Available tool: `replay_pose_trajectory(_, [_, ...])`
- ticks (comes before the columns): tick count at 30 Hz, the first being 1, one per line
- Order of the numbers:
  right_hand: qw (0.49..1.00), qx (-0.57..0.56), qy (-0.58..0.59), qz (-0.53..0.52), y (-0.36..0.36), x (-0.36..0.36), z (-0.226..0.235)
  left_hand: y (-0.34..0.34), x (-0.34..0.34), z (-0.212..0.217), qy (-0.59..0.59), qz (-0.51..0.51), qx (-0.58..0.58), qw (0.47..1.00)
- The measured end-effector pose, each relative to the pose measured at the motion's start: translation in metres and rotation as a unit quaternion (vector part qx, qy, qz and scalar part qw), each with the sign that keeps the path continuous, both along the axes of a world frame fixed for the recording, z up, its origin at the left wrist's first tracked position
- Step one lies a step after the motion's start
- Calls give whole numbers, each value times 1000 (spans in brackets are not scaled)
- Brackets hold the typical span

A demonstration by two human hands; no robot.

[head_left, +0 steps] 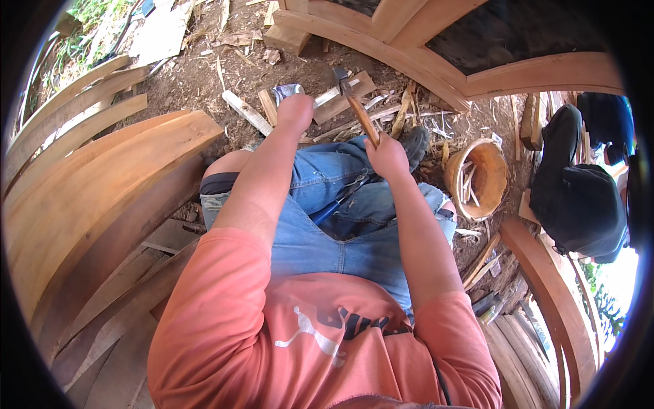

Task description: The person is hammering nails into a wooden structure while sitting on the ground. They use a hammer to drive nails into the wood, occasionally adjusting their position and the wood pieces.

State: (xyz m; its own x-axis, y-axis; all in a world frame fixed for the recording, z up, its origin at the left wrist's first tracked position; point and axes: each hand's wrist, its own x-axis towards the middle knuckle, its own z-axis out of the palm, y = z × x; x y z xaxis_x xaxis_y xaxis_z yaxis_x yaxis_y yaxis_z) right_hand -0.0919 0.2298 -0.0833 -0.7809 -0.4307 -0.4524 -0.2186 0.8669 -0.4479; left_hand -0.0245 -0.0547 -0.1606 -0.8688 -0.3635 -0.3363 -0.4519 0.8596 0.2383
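My right hand [390, 157] is wrapped round the wooden handle of a hammer [362, 118]. The hammer's dark metal head points away from me, above a short flat wood block [346, 97] on the ground. My left hand [297, 113] reaches forward with its fingers curled and mostly hidden behind the back of the hand. A pale thin strip sticks out beside it toward the hammer head; whether I grip it is unclear. Just beyond the left hand lies a shiny silver-and-blue object [287, 92]. Across my lap, over the jeans, rests a blue-handled tool [334, 208].
Curved wooden planks [116, 177] are stacked at my left. A round yellowish bucket [489, 178] holding sticks stands at right, near a person in dark clothing [579, 204]. A large wooden frame [436, 68] spans the far right. Wood scraps and shavings litter the dirt ground [197, 78].
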Motion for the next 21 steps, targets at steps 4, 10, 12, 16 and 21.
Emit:
replay_pose_trajectory(4, [1000, -19, 17, -17, 13, 3, 9, 1, 0, 13, -15, -2, 14, 1000])
replay_pose_trajectory(10, [995, -75, -20, -69, 24, -1, 37, 38, 0, 79, 17, -16, -27, 999])
replay_pose_trajectory(12, [995, -63, -21, -80, 29, -5, 30, 65, 3, 128, -56, -54, 42, 996])
replay_pose_trajectory(16, [993, -61, -35, -91, 31, -10, 16, 142, 68, 195, -243, -235, 55, 940])
replay_pose_trajectory(21, [992, -74, -57, -88, 25, -15, 15, 195, 133, 123, -289, -210, -15, 934])
